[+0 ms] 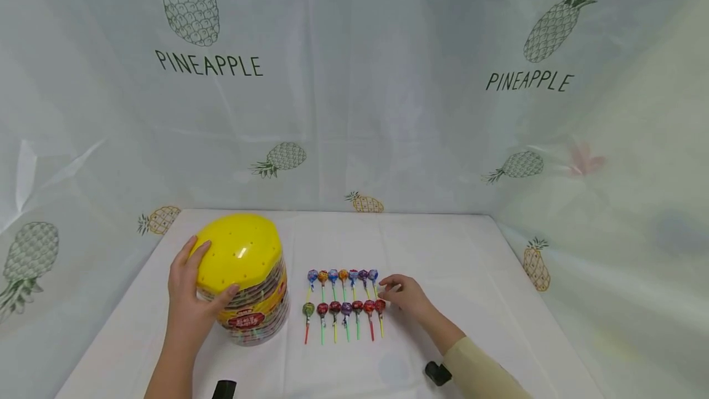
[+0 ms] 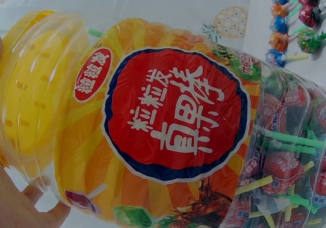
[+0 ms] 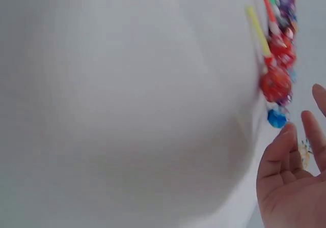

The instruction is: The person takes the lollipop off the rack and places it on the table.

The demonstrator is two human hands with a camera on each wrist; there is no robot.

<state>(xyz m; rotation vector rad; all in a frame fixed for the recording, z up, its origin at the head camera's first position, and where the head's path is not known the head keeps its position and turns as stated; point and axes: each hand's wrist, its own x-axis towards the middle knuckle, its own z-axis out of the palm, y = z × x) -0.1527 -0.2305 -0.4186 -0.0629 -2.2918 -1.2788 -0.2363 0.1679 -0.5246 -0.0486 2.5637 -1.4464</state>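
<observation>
A big clear candy jar (image 1: 252,320) with a yellow lid (image 1: 240,248) stands on the left, lollipops showing through its wall in the left wrist view. My left hand (image 1: 191,300) grips it at the lid, fingers on the left side and thumb at the front. Two rows of wrapped lollipops lie to the jar's right: a back row (image 1: 343,275) and a front row (image 1: 346,308), sticks toward me. Beside their right end is my right hand (image 1: 407,294), fingers loosely bent and holding nothing. The right wrist view shows its fingertips close to the red lollipop (image 3: 276,83) at the end.
A white cloth covers the table (image 1: 443,251). Behind and around it hangs a pale curtain (image 1: 365,109) printed with pineapples. One small black object (image 1: 439,374) is by the right forearm, another (image 1: 224,389) by the left at the lower edge.
</observation>
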